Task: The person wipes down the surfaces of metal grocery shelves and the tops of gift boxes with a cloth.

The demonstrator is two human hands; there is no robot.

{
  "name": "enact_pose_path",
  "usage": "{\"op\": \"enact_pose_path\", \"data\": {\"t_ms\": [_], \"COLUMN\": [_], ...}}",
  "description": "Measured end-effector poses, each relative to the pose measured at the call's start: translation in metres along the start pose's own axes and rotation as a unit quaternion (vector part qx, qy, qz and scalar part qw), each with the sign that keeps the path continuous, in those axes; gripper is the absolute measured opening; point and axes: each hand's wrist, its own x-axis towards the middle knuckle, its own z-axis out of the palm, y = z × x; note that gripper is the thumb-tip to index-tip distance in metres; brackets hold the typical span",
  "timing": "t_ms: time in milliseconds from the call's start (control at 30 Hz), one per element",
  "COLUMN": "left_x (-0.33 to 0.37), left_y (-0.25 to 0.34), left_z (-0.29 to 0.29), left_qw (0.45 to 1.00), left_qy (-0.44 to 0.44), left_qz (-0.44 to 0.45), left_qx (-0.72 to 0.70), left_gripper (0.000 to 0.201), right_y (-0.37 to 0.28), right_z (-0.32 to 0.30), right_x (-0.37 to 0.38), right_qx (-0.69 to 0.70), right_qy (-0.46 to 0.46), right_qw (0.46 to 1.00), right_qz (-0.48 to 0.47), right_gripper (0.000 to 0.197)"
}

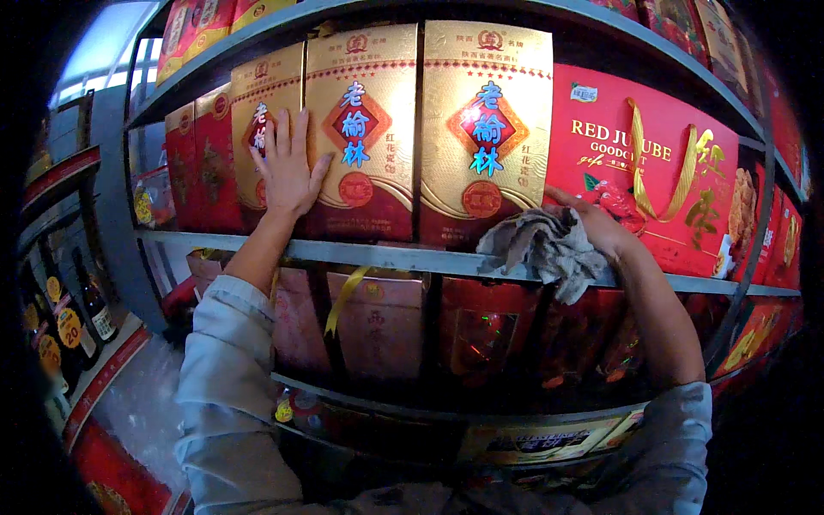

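Three tall gold and dark-red gift boxes stand side by side on a metal shelf. My left hand lies with fingers spread against the left gold box and the edge of the middle gold box. In front of the right gold box, at its lower right corner, my right hand grips a crumpled grey cloth. The cloth hangs over the shelf's front edge. Just right of it is a red gift box with a gold ribbon handle.
Narrow red boxes stand left of the gold ones. Below, another shelf holds pink boxes and dark-red boxes. More boxes sit on the shelf above. Dark bottles line a rack at the left. A metal upright stands at right.
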Motion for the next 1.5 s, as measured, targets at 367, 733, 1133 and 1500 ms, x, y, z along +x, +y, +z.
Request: {"op": "enact_pose_path", "data": {"t_ms": [367,733,1133,1500], "left_x": [0.001,0.002,-0.016,0.000], "left_y": [-0.004,0.042,0.216,0.340], "left_z": [0.008,-0.020,-0.083,-0.045], "left_qw": [1.000,0.988,0.842,0.884], "left_qy": [0.016,0.064,-0.145,-0.181], "left_qz": [0.016,0.081,0.175,-0.006], "left_qx": [-0.021,-0.117,-0.489,-0.431], "left_gripper": [0.068,0.067,0.052,0.071], "right_y": [0.030,0.035,0.009,0.051], "right_z": [-0.020,-0.019,-0.018,-0.177], "right_x": [0.017,0.016,-0.048,-0.187], "right_qx": [-0.078,-0.020,-0.181,-0.398], "right_qy": [0.009,0.060,0.334,0.425], "right_qw": [0.995,0.997,0.891,0.803], "right_qz": [-0.053,-0.037,-0.248,-0.123], "right_gripper": [0.045,0.034,0.028,0.031]}}
